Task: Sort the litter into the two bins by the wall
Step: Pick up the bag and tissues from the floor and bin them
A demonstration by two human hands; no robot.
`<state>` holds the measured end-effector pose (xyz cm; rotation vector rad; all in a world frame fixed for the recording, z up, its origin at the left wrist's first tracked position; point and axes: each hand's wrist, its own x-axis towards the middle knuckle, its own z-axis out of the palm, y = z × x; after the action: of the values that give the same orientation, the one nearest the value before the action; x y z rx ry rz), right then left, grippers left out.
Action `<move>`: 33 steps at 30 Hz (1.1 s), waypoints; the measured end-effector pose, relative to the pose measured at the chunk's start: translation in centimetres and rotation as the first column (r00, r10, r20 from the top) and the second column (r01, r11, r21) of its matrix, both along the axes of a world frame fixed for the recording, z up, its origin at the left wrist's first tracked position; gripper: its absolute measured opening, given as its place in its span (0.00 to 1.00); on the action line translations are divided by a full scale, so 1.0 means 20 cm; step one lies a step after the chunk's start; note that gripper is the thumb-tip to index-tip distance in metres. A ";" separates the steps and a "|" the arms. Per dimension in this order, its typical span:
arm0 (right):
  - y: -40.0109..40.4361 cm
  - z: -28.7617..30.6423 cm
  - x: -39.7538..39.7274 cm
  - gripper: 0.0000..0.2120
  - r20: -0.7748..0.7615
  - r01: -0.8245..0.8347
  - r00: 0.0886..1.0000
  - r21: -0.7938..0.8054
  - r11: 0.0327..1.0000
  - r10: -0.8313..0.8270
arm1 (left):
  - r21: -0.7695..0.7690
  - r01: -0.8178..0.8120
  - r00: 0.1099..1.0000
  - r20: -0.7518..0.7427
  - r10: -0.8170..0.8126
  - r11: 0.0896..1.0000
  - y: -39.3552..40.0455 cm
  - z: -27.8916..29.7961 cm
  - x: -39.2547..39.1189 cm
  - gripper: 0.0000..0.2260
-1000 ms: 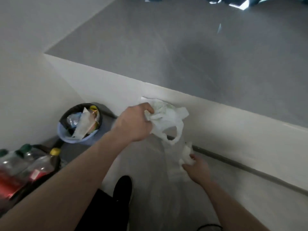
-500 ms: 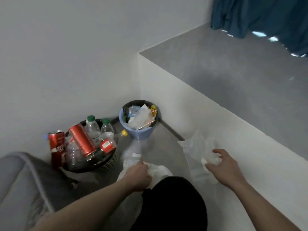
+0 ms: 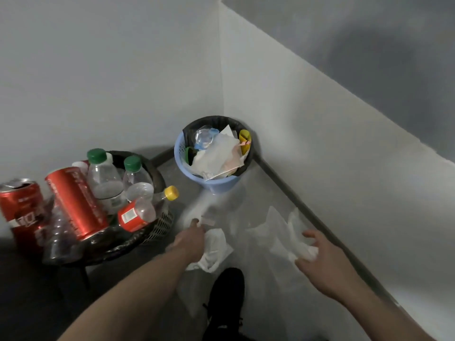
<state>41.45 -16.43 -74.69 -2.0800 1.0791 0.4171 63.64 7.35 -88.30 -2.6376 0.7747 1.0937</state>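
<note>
Left hand (image 3: 190, 242), closed around a crumpled white plastic bag (image 3: 213, 249), low over the grey floor (image 3: 258, 279), between the two bins and a black shoe (image 3: 227, 299). Right hand (image 3: 320, 262), fingers (image 3: 310, 234) curled on a wad of white tissue-like paper (image 3: 293, 239), loosely clasped rather than clenched; blur hides the exact contact. Paper just beside the dark skirting strip (image 3: 320, 222) at the foot of the white low wall (image 3: 320, 134). Small blue perforated plastic bin with black liner (image 3: 216, 184), set in the corner, filled with white paper, clear plastic wrap, a yellow scrap. Dark mesh bin with black liner (image 3: 157, 225), left of the blue one, near it but apart, heaped with clear plastic bottles with green caps (image 3: 104, 178), a yellow-capped bottle (image 3: 147, 207) on its side, a red drink can (image 3: 76, 203) tilted. Second red can (image 3: 21, 205) at the far left edge; whether in or outside the bin, not discernible.
</note>
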 end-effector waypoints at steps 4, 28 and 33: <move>-0.09 -0.18 0.01 0.31 -0.038 -0.014 0.999 0.004 1.000 0.015 | 0.135 0.064 0.997 -0.043 -0.059 0.989 -0.16 -0.23 0.11 0.37; 0.10 0.52 0.08 0.30 0.132 0.134 0.984 -0.078 0.988 -0.123 | -0.474 -0.308 0.951 -0.192 0.244 0.825 0.17 0.57 -0.34 0.04; 0.29 0.72 -0.08 0.26 0.233 0.345 0.914 -0.019 0.938 -0.332 | -0.643 -0.429 0.902 -0.270 0.336 0.634 0.16 1.10 -0.40 0.12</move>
<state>39.83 -10.67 -60.23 -1.8845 1.2928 -0.0258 55.59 10.60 -66.27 -3.5407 0.7736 1.2664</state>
